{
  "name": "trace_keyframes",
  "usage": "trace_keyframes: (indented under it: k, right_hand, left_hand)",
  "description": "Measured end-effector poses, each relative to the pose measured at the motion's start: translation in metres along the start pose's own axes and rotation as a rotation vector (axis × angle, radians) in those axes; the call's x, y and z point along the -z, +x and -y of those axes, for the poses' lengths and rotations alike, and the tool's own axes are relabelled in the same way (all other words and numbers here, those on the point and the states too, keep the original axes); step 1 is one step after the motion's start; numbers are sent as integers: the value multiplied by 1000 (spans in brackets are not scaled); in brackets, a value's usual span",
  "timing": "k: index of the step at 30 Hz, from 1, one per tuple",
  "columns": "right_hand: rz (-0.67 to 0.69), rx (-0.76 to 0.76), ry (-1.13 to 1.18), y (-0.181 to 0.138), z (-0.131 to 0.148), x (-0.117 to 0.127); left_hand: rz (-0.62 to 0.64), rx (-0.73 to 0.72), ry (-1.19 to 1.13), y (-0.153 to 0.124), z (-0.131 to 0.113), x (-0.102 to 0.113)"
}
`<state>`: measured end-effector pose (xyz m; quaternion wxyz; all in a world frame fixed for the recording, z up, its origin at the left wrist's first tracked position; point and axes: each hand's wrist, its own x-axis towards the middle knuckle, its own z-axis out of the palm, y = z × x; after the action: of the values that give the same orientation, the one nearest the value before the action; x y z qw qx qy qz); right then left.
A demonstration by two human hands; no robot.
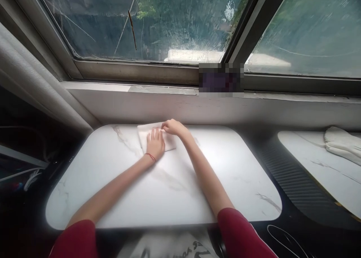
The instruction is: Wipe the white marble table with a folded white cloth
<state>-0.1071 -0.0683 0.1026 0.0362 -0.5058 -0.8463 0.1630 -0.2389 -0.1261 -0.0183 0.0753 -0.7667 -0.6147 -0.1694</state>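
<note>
1. White cloth (169,141): lies flat on the marble-patterned table (135,201), close to its far edge and slightly left of centre. It appears folded into a flat pad.
2. Left hand (155,143): rests palm down on the cloth, fingers extended and slightly spread. Its grip is unclosed; it covers the material without clasping it.
3. Right hand (172,127): sits at the far part of the cloth, just beyond the left fingertips, with its fingers curled. Whether this grip pinches the material cannot be told from this view.
4. Handling: judge the cloth light, soft and limp, with no risk of breakage. The smooth tabletop probably lets it slide and ruck up under uneven pressure.
5. Hold points: take a corner or edge between thumb and fingertips for lifting; use a flat palm over the middle for keeping the layers together.
</note>
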Motion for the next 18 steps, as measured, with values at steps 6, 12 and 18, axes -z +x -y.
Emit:
trace_keyframes:
  k: [6,12,18]
  right_hand:
    - [-222,-171,76,-34,-37,52]
    - [-864,-264,217,-44,-73,75]
    - [-894,-175,251,-22,-106,65]
  left_hand:
    - [15,-173,3,-9,-22,1]
    - [11,-187,9,-10,-21,3]
    - [14,-196,12,-10,-21,4]
